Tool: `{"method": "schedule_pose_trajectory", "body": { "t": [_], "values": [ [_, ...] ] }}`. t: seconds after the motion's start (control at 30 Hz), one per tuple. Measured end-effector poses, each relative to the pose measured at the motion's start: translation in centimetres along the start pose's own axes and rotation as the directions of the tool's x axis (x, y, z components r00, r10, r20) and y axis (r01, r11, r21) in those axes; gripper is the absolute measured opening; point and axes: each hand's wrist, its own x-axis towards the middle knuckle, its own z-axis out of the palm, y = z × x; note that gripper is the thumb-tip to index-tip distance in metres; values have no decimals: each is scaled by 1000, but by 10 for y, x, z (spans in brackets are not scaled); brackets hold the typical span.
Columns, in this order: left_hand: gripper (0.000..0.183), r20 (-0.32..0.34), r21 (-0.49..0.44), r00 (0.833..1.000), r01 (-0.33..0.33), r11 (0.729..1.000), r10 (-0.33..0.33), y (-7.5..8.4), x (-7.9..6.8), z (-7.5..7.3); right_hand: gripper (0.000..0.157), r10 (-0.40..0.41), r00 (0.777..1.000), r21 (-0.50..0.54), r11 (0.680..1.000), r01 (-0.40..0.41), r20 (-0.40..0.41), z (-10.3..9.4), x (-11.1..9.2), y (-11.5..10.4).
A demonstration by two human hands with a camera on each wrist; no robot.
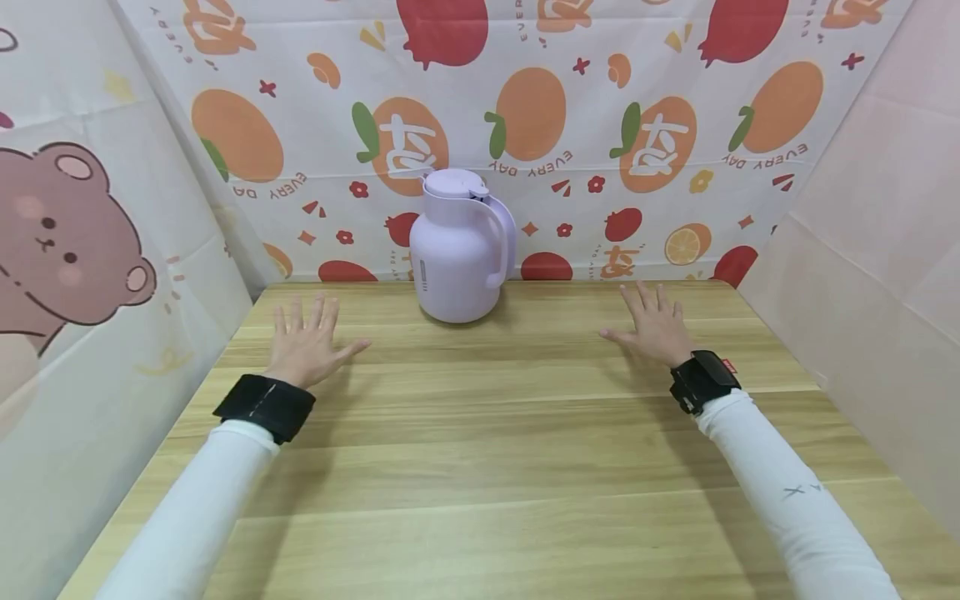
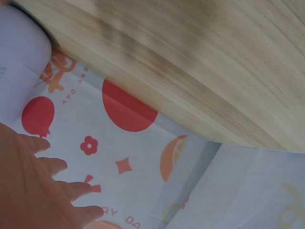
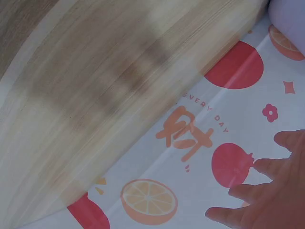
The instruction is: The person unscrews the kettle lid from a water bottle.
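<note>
A lilac thermos jug [image 1: 456, 250] stands upright at the back of the wooden table, its handle turned to the right and its lid on top. My left hand [image 1: 303, 343] is spread over the table to the jug's left, thumb pointing toward it, holding nothing. On the other side, my right hand [image 1: 654, 327] is spread as well, fingers apart and nothing in them. The left wrist view catches part of the jug [image 2: 21, 59] past the left hand [image 2: 35, 186]. A small piece of the jug [image 3: 290, 21] shows above the right hand [image 3: 271, 186] in the right wrist view.
The wooden table [image 1: 480, 467] reaches back to a fruit-print cloth [image 1: 585, 225] hanging directly behind the jug. A cloth with a bear print [image 1: 71, 242] closes off the left side, and a pale cloth [image 1: 870, 250] the right. Black bands [image 1: 266, 407] circle both wrists.
</note>
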Motion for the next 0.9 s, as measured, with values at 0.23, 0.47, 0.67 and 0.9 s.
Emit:
{"method": "schedule_pose_trajectory", "body": {
  "t": [0.23, 0.47, 0.67, 0.9],
  "values": [
    [80, -172, -103, 966, -212, 972, 192, 49, 36, 1, 84, -46, 999, 18, 999, 46, -6, 1, 5, 5],
    [61, -317, -547, 923, -365, 753, 217, 147, 88, -11, 78, -86, 996, 144, 986, 83, 10, 14, 6, -8],
    [49, -333, -847, 942, -315, 428, 36, 202, 125, -16, 74, -94, 996, 193, 977, 91, 7, 26, -5, -21],
    [41, -183, -974, 980, -169, 152, -81, 224, 134, -25, 72, -104, 995, 300, 949, 100, -2, 34, -3, -34]
  ]
}}
